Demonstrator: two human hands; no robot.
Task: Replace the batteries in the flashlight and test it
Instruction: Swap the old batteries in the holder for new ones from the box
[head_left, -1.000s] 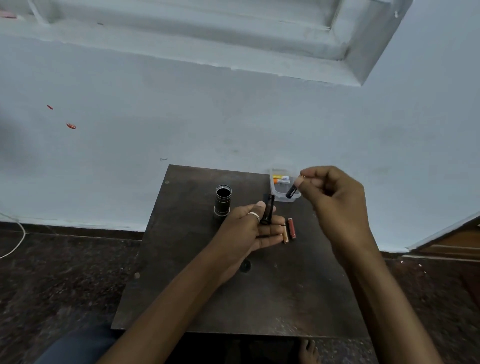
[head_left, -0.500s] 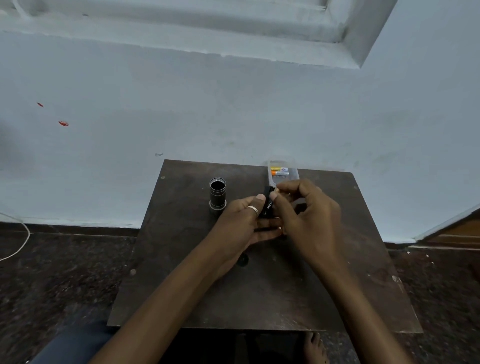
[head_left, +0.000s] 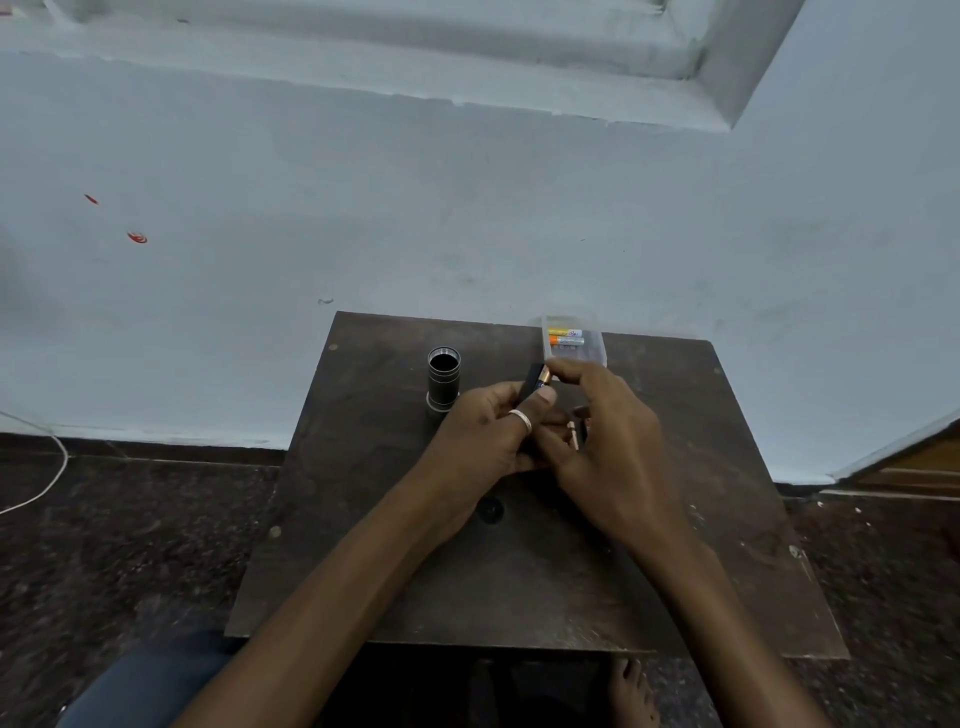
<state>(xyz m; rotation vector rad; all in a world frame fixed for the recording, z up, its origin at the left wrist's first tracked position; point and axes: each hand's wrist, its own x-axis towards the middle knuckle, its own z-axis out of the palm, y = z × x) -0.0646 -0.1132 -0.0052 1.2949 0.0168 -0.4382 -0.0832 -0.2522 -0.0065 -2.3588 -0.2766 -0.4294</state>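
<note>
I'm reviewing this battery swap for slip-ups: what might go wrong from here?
1. The battery, pinched by the right hand, might enter the black holder in the left hand reversed; its markings are unreadable.
2. The loose batteries beneath the hands might get mixed with fresh ones.
3. The upright flashlight body beside the left hand might get knocked over.

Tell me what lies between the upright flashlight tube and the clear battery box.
Head view: mostly bare tabletop. Nearer the box, the black battery holder and a copper-ended battery, held by the left hand and right hand, reach into the gap.
</note>
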